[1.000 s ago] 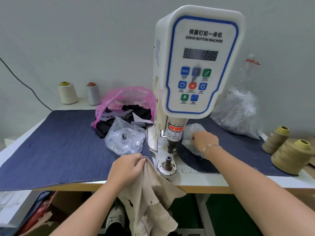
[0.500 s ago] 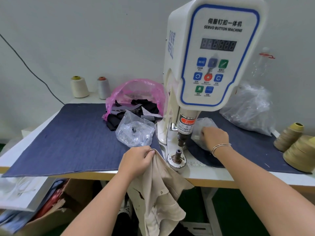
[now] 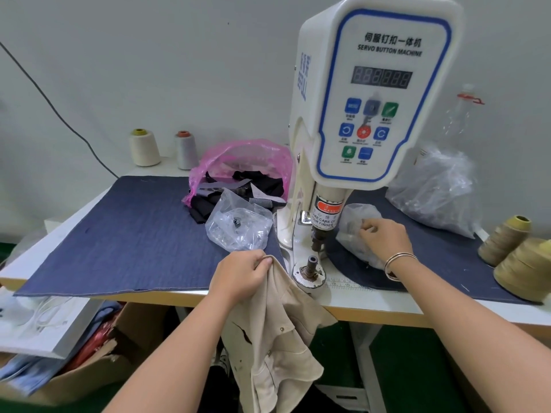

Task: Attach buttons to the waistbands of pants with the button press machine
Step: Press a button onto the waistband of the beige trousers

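Item: left hand [image 3: 238,277]. Our grip is bunching the waistband edge of the beige pants [image 3: 274,332], fingers curled tight on the fabric just beside the lower die [image 3: 311,265] of the button press machine [image 3: 372,114]; we are keeping the band up at bench height, likely so that it can slide over the die, while the legs are hanging below the bench [image 3: 372,305] edge.

Item: right hand [image 3: 384,238]. Its fingers are pinching narrowly into a small clear bag [image 3: 354,225] lying right of the machine column, presumably for a button; whether anything is between the fingertips, we cannot tell. A bangle [image 3: 398,260] is circling the wrist.

Item: die station. Nothing is sitting between the lower die and the upper punch [image 3: 318,242], so no pressing is under way.

Item: surroundings. A second clear bag [image 3: 238,226] with a small dark part is lying left of the column, a pink bag [image 3: 247,156] of dark scraps behind it, both on the blue denim mat [image 3: 119,234]. Thread cones are standing at the far left [image 3: 144,147] and the right edge [image 3: 518,257], well apart from the work.
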A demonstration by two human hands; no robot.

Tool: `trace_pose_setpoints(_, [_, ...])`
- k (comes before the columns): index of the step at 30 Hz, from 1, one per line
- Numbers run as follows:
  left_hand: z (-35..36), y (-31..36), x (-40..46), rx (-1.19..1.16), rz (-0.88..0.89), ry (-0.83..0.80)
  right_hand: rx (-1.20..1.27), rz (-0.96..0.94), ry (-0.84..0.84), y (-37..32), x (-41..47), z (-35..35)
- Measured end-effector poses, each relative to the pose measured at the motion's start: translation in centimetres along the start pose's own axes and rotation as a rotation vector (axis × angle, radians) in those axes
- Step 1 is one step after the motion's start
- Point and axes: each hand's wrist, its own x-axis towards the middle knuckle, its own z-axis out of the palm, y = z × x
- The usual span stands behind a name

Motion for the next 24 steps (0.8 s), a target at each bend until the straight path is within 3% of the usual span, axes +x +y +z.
trace_pose_setpoints(5, [0.0, 0.0, 0.1, 0.008, 0.001, -0.004, 0.550, 0.045, 0.183, -1.0, -4.0, -1.2])
trace_pose_setpoints(9, [-0.1, 0.1, 0.0, 0.020, 0.005, 0.004, 0.769, 0.090, -0.053, -4.2, -8.9, 0.4])
trace_pose_setpoints(13, [-0.1, 0.1, -0.1, 0.022, 0.009, 0.003, 1.151, 0.274, -0.320, -6.0, -10.7, 1.1])
trace_pose_setpoints(17, [-0.1, 0.0, 0.0, 0.016, 0.011, 0.004, 1.343, 0.395, -0.427, -6.9, -10.5, 0.5])
trace_pose_setpoints(24, [0.0, 0.0, 0.0, 0.017, 0.015, 0.016, 1.388, 0.456, -0.506, -7.4, -11.0, 0.5])
